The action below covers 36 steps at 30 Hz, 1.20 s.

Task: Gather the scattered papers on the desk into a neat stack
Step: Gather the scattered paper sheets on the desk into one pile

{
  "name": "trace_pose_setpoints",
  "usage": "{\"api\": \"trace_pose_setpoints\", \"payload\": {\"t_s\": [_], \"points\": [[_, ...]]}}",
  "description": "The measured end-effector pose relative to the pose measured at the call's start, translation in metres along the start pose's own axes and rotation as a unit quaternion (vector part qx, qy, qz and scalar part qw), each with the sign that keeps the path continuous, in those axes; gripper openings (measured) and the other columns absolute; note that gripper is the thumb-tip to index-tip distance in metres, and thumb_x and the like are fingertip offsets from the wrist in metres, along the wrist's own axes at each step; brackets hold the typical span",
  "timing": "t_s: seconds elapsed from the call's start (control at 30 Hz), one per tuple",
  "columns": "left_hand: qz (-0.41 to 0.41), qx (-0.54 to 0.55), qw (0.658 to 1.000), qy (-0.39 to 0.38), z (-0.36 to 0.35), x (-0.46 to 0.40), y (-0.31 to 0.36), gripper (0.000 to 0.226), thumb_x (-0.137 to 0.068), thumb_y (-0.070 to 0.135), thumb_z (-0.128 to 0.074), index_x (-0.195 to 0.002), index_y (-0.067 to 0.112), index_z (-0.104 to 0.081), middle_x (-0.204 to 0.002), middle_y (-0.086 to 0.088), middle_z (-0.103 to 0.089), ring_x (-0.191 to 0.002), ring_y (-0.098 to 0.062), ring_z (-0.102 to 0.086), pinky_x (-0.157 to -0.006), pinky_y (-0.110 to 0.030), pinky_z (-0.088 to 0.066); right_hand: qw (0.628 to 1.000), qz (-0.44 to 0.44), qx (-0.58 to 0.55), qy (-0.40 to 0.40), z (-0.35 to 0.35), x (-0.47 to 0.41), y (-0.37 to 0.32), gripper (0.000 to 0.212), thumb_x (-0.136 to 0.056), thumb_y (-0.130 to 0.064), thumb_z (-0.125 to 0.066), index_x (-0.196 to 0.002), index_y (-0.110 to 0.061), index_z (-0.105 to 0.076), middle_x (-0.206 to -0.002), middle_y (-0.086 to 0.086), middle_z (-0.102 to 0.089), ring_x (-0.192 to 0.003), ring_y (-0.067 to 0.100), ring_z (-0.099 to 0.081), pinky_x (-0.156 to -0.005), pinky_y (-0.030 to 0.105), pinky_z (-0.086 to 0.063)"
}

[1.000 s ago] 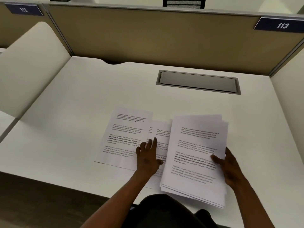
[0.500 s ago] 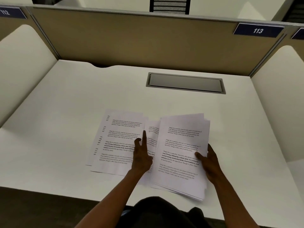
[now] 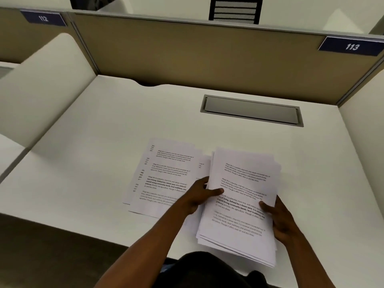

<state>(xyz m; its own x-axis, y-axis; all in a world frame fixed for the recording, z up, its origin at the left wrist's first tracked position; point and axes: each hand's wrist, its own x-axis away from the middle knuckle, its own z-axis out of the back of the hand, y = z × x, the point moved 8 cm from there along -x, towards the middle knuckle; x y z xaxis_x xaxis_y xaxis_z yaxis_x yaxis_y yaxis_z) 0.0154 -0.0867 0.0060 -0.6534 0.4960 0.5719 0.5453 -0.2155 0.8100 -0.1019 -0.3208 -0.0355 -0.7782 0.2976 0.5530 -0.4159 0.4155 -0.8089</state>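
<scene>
A thick bundle of printed papers (image 3: 243,194) is held a little above the white desk (image 3: 83,163), its lower edges fanned out unevenly. My right hand (image 3: 280,221) grips its right edge, thumb on top. My left hand (image 3: 199,194) holds the bundle's left edge, thumb lying across the top sheet and fingers hidden beneath. To the left, a few loose sheets (image 3: 164,175) lie overlapped and flat on the desk, partly covered by my left wrist.
A grey cable-tray lid (image 3: 251,110) is set into the desk behind the papers. Tan partition walls (image 3: 197,59) close off the back, with cream side dividers (image 3: 45,84) left and right. The desk's near edge drops to a dark floor at lower left.
My left hand left the loose sheets, where its fingertips pressed, and moved right to take the bundle's left edge. The bundle stays in my right hand.
</scene>
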Motion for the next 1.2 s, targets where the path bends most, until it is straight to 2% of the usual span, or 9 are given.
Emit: {"api": "trace_pose_setpoints", "payload": {"t_s": [0.2,0.3,0.4,0.47,0.63,0.87,1.0,1.07,1.2], "points": [[-0.048,0.024,0.998,-0.017,-0.033,0.009,0.016,0.061,-0.091,-0.001,-0.066,-0.146,0.019,-0.046,-0.138,-0.014,-0.06,-0.124,-0.033,-0.06,-0.101,-0.056,-0.052,0.999,0.011,-0.035,0.002,0.003,0.005,-0.006,0.047,-0.088,-0.004,-0.065,-0.129,-0.025,-0.061,-0.129,0.011,-0.067,-0.114,0.033,-0.066,-0.084,0.046,-0.058],[-0.082,0.058,0.991,-0.087,-0.057,0.016,0.03,0.059,-0.092,0.0,-0.064,-0.144,0.022,-0.048,-0.137,-0.013,-0.061,-0.122,-0.034,-0.062,-0.099,-0.053,-0.054,0.996,0.022,-0.089,-0.018,0.006,0.011,-0.013,0.05,-0.089,-0.007,-0.062,-0.136,-0.023,-0.056,-0.132,0.011,-0.064,-0.118,0.035,-0.063,-0.09,0.052,-0.055],[-0.072,0.109,0.976,-0.173,-0.073,0.021,0.041,0.054,-0.093,-0.001,-0.062,-0.14,0.024,-0.052,-0.131,-0.009,-0.065,-0.113,-0.03,-0.067,-0.093,-0.045,-0.059,0.986,0.018,-0.162,-0.015,0.009,0.015,-0.016,0.051,-0.09,-0.012,-0.056,-0.14,-0.022,-0.052,-0.134,0.009,-0.062,-0.122,0.031,-0.06,-0.092,0.047,-0.056],[-0.056,0.119,0.972,-0.193,-0.074,0.021,0.043,0.054,-0.094,-0.003,-0.06,-0.14,0.024,-0.052,-0.129,-0.007,-0.066,-0.111,-0.029,-0.067,-0.093,-0.045,-0.059,0.978,-0.005,-0.206,-0.019,0.007,0.015,-0.012,0.051,-0.092,-0.016,-0.054,-0.142,-0.017,-0.05,-0.136,0.011,-0.06,-0.123,0.03,-0.059,-0.092,0.046,-0.056],[-0.035,0.132,0.986,-0.095,-0.033,0.012,0.034,0.055,-0.092,-0.006,-0.061,-0.14,0.018,-0.053,-0.137,-0.017,-0.062,-0.114,-0.033,-0.066,-0.097,-0.05,-0.055,0.979,-0.036,-0.197,-0.044,-0.007,0.013,-0.008,0.049,-0.089,-0.012,-0.056,-0.138,-0.016,-0.055,-0.135,0.015,-0.062,-0.122,0.037,-0.059,-0.091,0.051,-0.056],[-0.017,0.054,0.998,0.025,0.038,0.025,0.019,0.057,-0.094,-0.007,-0.057,-0.146,0.011,-0.046,-0.142,-0.017,-0.057,-0.127,-0.036,-0.058,-0.106,-0.056,-0.047,0.997,0.018,-0.039,-0.063,-0.059,0.001,-0.03,0.057,-0.079,-0.005,-0.07,-0.131,-0.025,-0.059,-0.131,0.012,-0.065,-0.112,0.03,-0.067,-0.077,0.038,-0.06],[-0.076,0.05,0.994,0.065,0.083,0.046,0.033,0.065,-0.088,0.007,-0.072,-0.145,0.025,-0.046,-0.141,-0.001,-0.06,-0.126,-0.021,-0.06,-0.104,-0.043,-0.052,0.989,0.031,-0.059,-0.129,-0.11,0.003,-0.045,0.06,-0.083,-0.01,-0.073,-0.137,-0.026,-0.054,-0.134,0.01,-0.063,-0.118,0.034,-0.064,-0.09,0.053,-0.055],[-0.092,0.044,0.992,0.078,0.107,0.055,0.037,0.067,-0.085,0.015,-0.077,-0.143,0.029,-0.047,-0.136,0.004,-0.063,-0.121,-0.017,-0.064,-0.099,-0.038,-0.056,0.987,0.038,-0.051,-0.148,-0.139,0.006,-0.049,0.059,-0.083,-0.009,-0.073,-0.137,-0.024,-0.054,-0.133,0.01,-0.064,-0.117,0.034,-0.064,-0.091,0.053,-0.054],[-0.044,0.016,0.989,0.137,0.161,0.056,0.024,0.058,-0.09,0.016,-0.072,-0.142,0.022,-0.048,-0.134,-0.007,-0.064,-0.116,-0.026,-0.066,-0.099,-0.05,-0.055,0.997,0.039,-0.021,-0.071,-0.182,0.001,-0.035,0.057,-0.077,0.006,-0.071,-0.128,-0.015,-0.058,-0.123,0.015,-0.069,-0.107,0.034,-0.069,-0.077,0.042,-0.061]]}}
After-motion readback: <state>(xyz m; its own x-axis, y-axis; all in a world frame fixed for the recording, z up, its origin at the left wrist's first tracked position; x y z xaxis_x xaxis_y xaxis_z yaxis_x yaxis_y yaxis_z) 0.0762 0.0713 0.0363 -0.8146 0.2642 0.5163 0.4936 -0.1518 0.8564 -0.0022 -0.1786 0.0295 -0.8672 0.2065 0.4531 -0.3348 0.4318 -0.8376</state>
